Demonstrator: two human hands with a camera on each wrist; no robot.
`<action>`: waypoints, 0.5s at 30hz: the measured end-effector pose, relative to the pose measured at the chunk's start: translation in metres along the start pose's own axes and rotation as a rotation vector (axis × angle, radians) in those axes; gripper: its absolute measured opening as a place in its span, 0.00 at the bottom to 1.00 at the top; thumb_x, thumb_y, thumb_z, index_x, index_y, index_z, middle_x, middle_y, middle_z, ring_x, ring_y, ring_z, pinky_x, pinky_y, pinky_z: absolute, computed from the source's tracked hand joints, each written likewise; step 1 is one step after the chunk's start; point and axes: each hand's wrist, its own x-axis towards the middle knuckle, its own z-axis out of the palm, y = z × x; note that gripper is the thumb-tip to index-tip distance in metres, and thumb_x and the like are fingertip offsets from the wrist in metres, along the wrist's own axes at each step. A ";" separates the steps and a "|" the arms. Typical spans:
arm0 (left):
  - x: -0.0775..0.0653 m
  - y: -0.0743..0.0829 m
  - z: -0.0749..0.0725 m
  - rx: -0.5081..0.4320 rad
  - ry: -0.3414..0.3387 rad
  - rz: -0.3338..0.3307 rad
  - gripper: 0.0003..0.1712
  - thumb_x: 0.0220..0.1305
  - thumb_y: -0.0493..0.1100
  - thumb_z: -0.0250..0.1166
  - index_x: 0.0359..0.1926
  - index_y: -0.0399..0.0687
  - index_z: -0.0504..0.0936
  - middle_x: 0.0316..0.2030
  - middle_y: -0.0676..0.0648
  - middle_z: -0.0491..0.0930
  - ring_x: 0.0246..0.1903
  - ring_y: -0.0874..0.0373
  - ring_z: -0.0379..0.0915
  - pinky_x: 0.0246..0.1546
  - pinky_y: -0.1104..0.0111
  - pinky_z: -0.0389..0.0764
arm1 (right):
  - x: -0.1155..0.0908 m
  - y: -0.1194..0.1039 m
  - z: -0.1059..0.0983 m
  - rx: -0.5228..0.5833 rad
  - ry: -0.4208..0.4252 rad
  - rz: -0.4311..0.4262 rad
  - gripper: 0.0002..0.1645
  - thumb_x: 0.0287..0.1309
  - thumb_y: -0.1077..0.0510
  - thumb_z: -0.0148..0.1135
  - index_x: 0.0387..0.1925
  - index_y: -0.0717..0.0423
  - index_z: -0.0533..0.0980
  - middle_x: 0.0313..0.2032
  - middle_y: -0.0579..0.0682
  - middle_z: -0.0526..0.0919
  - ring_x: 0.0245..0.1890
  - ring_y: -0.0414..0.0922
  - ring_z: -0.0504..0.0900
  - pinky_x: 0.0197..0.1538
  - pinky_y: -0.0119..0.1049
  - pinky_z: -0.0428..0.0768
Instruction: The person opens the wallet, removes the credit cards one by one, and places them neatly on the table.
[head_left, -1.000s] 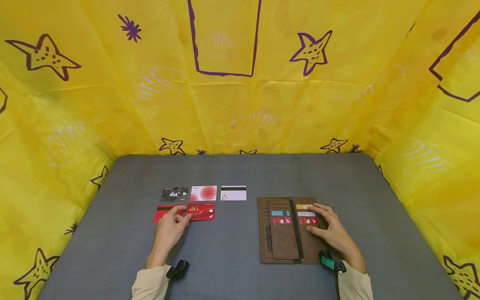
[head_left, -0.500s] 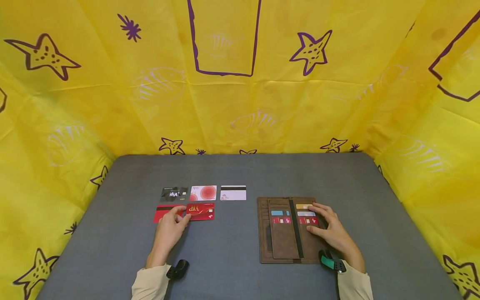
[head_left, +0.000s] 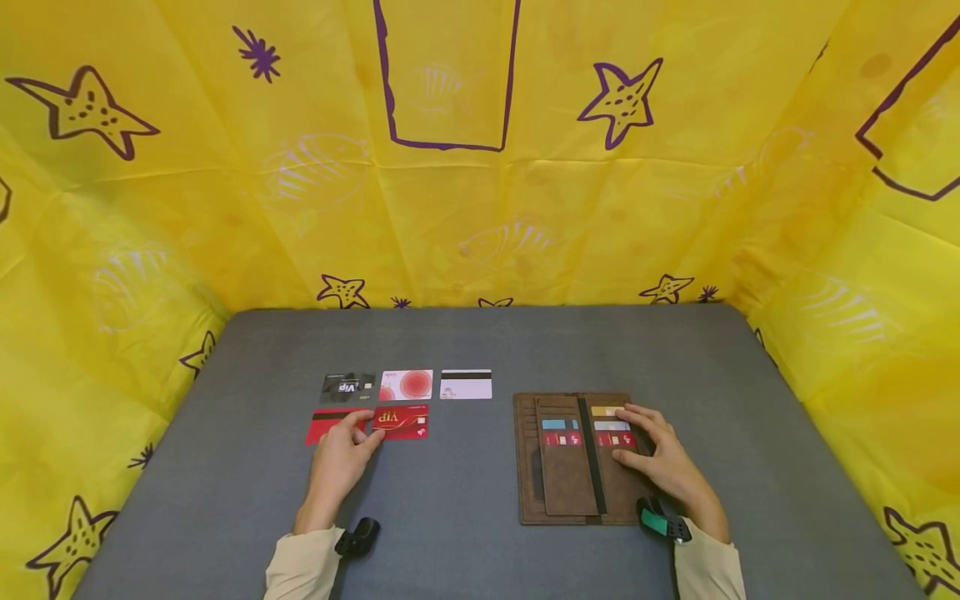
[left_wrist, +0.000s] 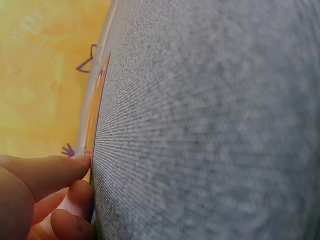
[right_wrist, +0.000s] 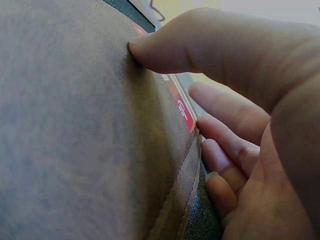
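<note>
So we've got our left hand pinching the left end of the gold-lettered red card, flat on the grey table beside the striped red card. Our right hand is relaxed, fingers loosely bent, thumb resting on the unfolded wallet near its slotted cards.

Left grip hides part of the striped red card — sleeves (both) cropped.
</note>
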 end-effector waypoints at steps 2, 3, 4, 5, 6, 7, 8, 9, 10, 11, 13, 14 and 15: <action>0.000 0.000 0.000 0.008 0.002 0.003 0.26 0.61 0.43 0.69 0.58 0.37 0.78 0.19 0.48 0.74 0.18 0.58 0.64 0.22 0.67 0.64 | 0.000 0.000 0.000 0.000 -0.001 -0.001 0.37 0.54 0.56 0.71 0.65 0.60 0.70 0.69 0.64 0.60 0.67 0.68 0.54 0.59 0.75 0.55; 0.000 0.000 0.001 0.012 0.002 0.002 0.26 0.61 0.44 0.69 0.58 0.37 0.78 0.19 0.48 0.73 0.17 0.58 0.64 0.21 0.68 0.64 | 0.000 0.000 0.000 -0.001 -0.001 0.000 0.37 0.54 0.56 0.71 0.65 0.60 0.70 0.69 0.64 0.60 0.67 0.68 0.54 0.59 0.75 0.55; 0.000 0.000 0.001 0.015 0.003 0.004 0.26 0.61 0.44 0.69 0.58 0.37 0.78 0.19 0.48 0.73 0.17 0.58 0.64 0.21 0.68 0.63 | 0.000 0.000 0.000 -0.001 -0.002 0.001 0.37 0.55 0.56 0.71 0.65 0.60 0.70 0.69 0.64 0.60 0.67 0.68 0.54 0.59 0.75 0.55; 0.000 0.001 0.001 0.018 0.005 0.006 0.26 0.61 0.44 0.70 0.58 0.38 0.79 0.19 0.48 0.73 0.17 0.58 0.64 0.21 0.68 0.63 | 0.000 0.000 0.000 -0.001 -0.002 0.001 0.37 0.55 0.56 0.71 0.65 0.60 0.70 0.69 0.64 0.60 0.67 0.68 0.54 0.59 0.75 0.55; 0.000 0.001 0.002 0.019 0.007 0.006 0.26 0.61 0.44 0.70 0.58 0.38 0.79 0.19 0.48 0.73 0.18 0.58 0.64 0.21 0.68 0.63 | 0.000 0.000 0.000 0.000 -0.002 0.001 0.37 0.55 0.56 0.71 0.65 0.60 0.70 0.69 0.64 0.60 0.67 0.68 0.54 0.59 0.75 0.55; 0.000 0.001 0.002 0.021 0.008 0.008 0.26 0.60 0.44 0.70 0.58 0.38 0.79 0.19 0.48 0.73 0.18 0.58 0.64 0.22 0.68 0.63 | 0.000 0.000 0.000 -0.001 -0.002 0.000 0.37 0.55 0.56 0.71 0.65 0.60 0.70 0.69 0.64 0.60 0.67 0.68 0.54 0.59 0.75 0.56; 0.001 0.001 0.002 0.022 0.008 0.009 0.26 0.60 0.44 0.70 0.58 0.38 0.79 0.19 0.48 0.73 0.18 0.58 0.64 0.22 0.68 0.64 | 0.000 0.000 0.000 -0.001 -0.002 0.000 0.37 0.55 0.56 0.71 0.65 0.60 0.70 0.69 0.64 0.60 0.67 0.68 0.54 0.59 0.75 0.56; 0.001 0.001 0.002 0.022 0.007 0.009 0.26 0.60 0.44 0.70 0.58 0.39 0.79 0.19 0.48 0.73 0.18 0.58 0.64 0.22 0.68 0.64 | 0.000 0.000 0.000 -0.001 -0.001 -0.002 0.37 0.55 0.56 0.71 0.65 0.60 0.70 0.69 0.64 0.60 0.67 0.68 0.54 0.59 0.75 0.56; 0.001 0.001 0.002 0.021 0.007 0.010 0.26 0.60 0.44 0.70 0.58 0.38 0.79 0.19 0.48 0.73 0.18 0.58 0.64 0.22 0.67 0.64 | 0.000 0.000 0.000 -0.001 0.000 -0.003 0.37 0.54 0.56 0.71 0.65 0.60 0.70 0.69 0.64 0.60 0.67 0.68 0.54 0.59 0.75 0.56; 0.001 0.001 0.002 0.022 0.006 0.010 0.26 0.60 0.44 0.70 0.58 0.39 0.79 0.19 0.48 0.73 0.18 0.58 0.64 0.22 0.67 0.64 | 0.000 0.000 0.000 -0.002 0.000 -0.005 0.37 0.54 0.56 0.71 0.65 0.60 0.70 0.69 0.64 0.60 0.67 0.68 0.54 0.59 0.75 0.56; 0.001 0.001 0.002 0.021 0.004 0.010 0.26 0.61 0.44 0.69 0.58 0.38 0.79 0.20 0.48 0.73 0.18 0.58 0.64 0.23 0.67 0.64 | 0.000 0.000 0.000 -0.002 0.001 -0.004 0.37 0.54 0.56 0.71 0.65 0.60 0.70 0.69 0.64 0.60 0.67 0.68 0.54 0.59 0.75 0.56; 0.001 0.001 0.002 0.019 0.003 0.009 0.26 0.61 0.44 0.69 0.58 0.38 0.79 0.20 0.47 0.73 0.18 0.58 0.64 0.23 0.67 0.64 | 0.000 0.000 0.000 0.000 0.000 -0.005 0.37 0.54 0.56 0.71 0.65 0.60 0.70 0.69 0.64 0.60 0.67 0.68 0.54 0.59 0.74 0.56; 0.001 0.001 0.001 0.015 0.002 0.008 0.26 0.61 0.44 0.69 0.58 0.38 0.79 0.20 0.47 0.73 0.18 0.58 0.64 0.23 0.67 0.64 | 0.000 0.000 0.000 0.000 0.000 -0.004 0.37 0.54 0.56 0.71 0.65 0.60 0.70 0.69 0.64 0.60 0.67 0.68 0.54 0.59 0.74 0.56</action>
